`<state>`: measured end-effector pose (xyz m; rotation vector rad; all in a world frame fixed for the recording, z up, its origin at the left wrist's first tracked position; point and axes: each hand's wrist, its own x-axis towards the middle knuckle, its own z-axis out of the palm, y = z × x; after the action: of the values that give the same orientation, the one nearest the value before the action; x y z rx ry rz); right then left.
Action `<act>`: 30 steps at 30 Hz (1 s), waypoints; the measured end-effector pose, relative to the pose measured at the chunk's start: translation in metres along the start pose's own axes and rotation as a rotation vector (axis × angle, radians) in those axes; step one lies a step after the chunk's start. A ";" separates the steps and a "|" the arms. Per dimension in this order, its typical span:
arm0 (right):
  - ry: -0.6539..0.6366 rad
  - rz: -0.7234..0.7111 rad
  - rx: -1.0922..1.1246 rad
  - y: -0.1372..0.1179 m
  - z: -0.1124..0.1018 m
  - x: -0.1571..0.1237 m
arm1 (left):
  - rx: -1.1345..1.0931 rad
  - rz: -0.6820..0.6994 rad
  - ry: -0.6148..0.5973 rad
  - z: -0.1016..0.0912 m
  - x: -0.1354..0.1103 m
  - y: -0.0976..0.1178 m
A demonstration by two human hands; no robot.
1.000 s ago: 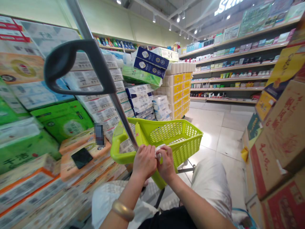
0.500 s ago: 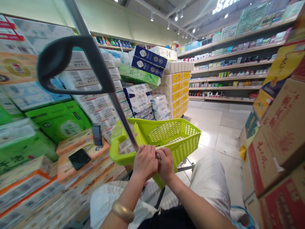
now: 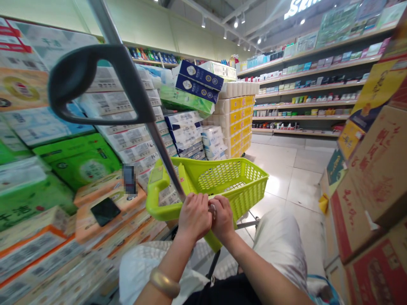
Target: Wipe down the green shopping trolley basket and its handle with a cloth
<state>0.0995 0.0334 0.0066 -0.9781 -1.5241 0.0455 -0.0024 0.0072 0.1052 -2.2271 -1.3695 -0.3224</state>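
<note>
My left hand (image 3: 193, 216) is closed in a fist at the foot of a grey metal pole (image 3: 159, 144). The pole rises from the near rim of a lime-green wheeled basket (image 3: 237, 178) to a black loop handle (image 3: 95, 80). Pressed against the left hand, my right hand (image 3: 223, 219) has its fingers curled on a small thing between the two hands, which I cannot make out. A gold bangle (image 3: 163, 281) sits on my left wrist. The basket looks empty inside.
Stacked tissue and paper packs (image 3: 63, 169) line the left, with a black phone (image 3: 104, 210) lying on an orange pack. Cardboard cartons (image 3: 378, 178) are piled on the right. A tiled aisle (image 3: 286, 169) runs ahead to stocked shelves (image 3: 305, 97). My knees in pale trousers (image 3: 280, 241) flank the basket.
A white scrap showed between my hands a second ago and is now hidden. Both hands have closed tighter together at the pole's foot.
</note>
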 end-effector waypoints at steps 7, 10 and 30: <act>0.097 0.167 -0.159 0.049 -0.021 0.002 | 0.010 -0.006 0.033 0.003 -0.002 -0.001; 0.140 0.269 -0.193 0.048 -0.020 0.002 | 0.004 -0.015 0.041 0.004 -0.002 0.000; 0.022 0.119 -0.084 0.019 -0.003 -0.007 | -0.006 -0.033 0.022 0.002 -0.002 0.002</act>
<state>0.1112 0.0399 -0.0082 -1.1322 -1.4556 0.0555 -0.0018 0.0057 0.1020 -2.2009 -1.3964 -0.3619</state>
